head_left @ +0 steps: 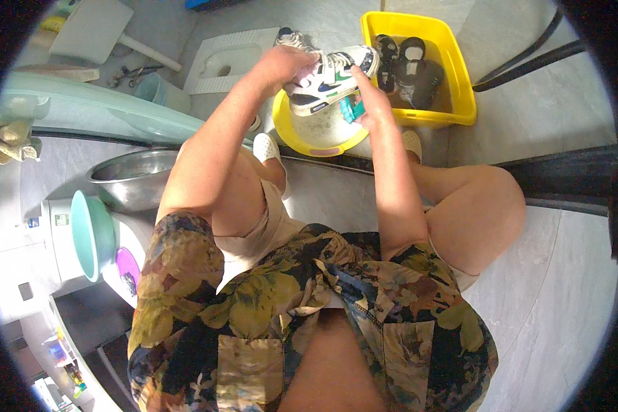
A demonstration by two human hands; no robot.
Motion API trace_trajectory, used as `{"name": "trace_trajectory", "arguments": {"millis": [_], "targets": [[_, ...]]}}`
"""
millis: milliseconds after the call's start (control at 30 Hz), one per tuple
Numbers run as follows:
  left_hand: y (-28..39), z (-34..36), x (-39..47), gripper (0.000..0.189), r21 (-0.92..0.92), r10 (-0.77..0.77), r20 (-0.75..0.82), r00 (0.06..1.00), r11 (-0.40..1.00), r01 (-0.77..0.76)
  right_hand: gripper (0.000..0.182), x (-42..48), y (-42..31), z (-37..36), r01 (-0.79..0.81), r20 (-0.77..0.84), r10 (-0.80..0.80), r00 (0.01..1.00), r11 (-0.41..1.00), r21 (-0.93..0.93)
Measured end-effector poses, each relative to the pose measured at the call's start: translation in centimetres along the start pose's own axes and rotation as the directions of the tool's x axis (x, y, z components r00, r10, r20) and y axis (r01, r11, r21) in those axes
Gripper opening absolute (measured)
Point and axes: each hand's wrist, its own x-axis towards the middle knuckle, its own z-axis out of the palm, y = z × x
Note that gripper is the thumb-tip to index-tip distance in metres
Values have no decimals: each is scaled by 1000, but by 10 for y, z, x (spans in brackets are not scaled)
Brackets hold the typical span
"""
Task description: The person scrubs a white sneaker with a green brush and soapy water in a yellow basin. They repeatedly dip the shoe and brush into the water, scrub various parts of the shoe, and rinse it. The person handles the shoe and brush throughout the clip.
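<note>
A white sneaker (pixel 322 87) with black, green and blue patches is held over a round yellow basin (pixel 287 133) of cloudy, sudsy water. My left hand (pixel 288 64) grips it at the ankle opening and heel. At the toe, my right hand (pixel 375 100) rests its thumb on the upper while its fingers hold a teal brush (pixel 351 109) below the shoe's edge. The brush's bristles cannot be made out. Behind my left hand, a second light and dark sneaker (pixel 290 37) is partly hidden.
Several dark shoes (pixel 414 72) sit in water in a rectangular yellow tub (pixel 461 100) at the right. A squat toilet (pixel 237 56) lies beyond my left arm. Leftward are a glass panel (pixel 113 105), a steel basin (pixel 129 188) and a green basin (pixel 90 237).
</note>
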Motion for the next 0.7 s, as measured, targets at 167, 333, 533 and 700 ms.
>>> {"name": "trace_trajectory", "arguments": {"millis": [167,333,533,700], "targets": [[37,25,-23,41,139,-120,59,991,984,111,57,11,4,-9,26,65,-22,998,998,-55],[21,25,-15,26,-150,-157,-21,987,977,152,64,-4,10,-12,46,159,-51,986,998,36],[18,16,-4,18,-350,-120,167,979,921,173,60,22,27,-30,112,216,-164,962,965,237],[32,25,-21,21,-413,-97,166,981,897,158,34,31,51,-31,318,54,-314,948,946,-68]]}}
